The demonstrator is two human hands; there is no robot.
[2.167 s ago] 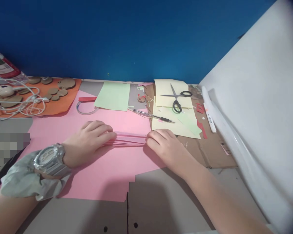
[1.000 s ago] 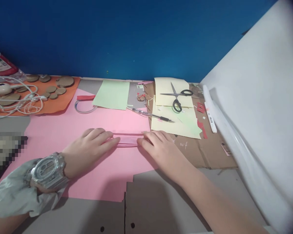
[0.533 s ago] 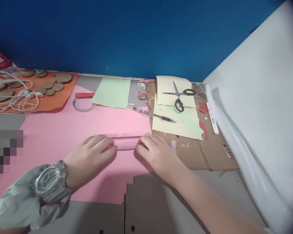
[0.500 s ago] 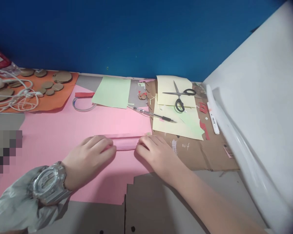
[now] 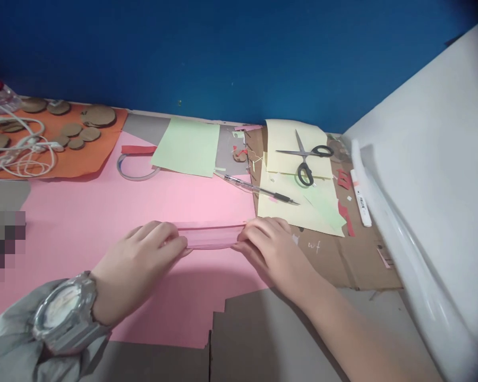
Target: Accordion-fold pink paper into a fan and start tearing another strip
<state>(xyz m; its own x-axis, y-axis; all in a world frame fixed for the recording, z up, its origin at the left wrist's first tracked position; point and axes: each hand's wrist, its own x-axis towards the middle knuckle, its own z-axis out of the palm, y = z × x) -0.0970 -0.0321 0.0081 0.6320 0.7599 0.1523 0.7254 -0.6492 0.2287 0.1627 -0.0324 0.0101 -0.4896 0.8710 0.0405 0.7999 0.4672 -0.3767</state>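
Note:
A strip of folded pink paper (image 5: 212,237) stretches between my two hands, above a large pink sheet (image 5: 83,212). My left hand (image 5: 143,260), with a clear grey watch (image 5: 66,313) at the wrist, has its fingers closed round the strip's left end. The right end is pinched by my right hand (image 5: 273,252), thumb below and fingers curled over the top. Several layers show along the near edge of the folded strip. The fingertips partly hide both of its ends.
Black-handled scissors (image 5: 305,159) lie open on pale yellow paper (image 5: 274,196) over cardboard (image 5: 334,260). A pen (image 5: 263,191), green paper (image 5: 189,146), a tape ring (image 5: 133,168) and a white marker (image 5: 360,199) are nearby. Cardboard discs (image 5: 98,115) and white cables (image 5: 35,146) lie on orange paper (image 5: 113,132).
My right hand has shifted right, so more of the folded paper shows between the hands. The view has tilted and moved slightly. Both hands keep their hold.

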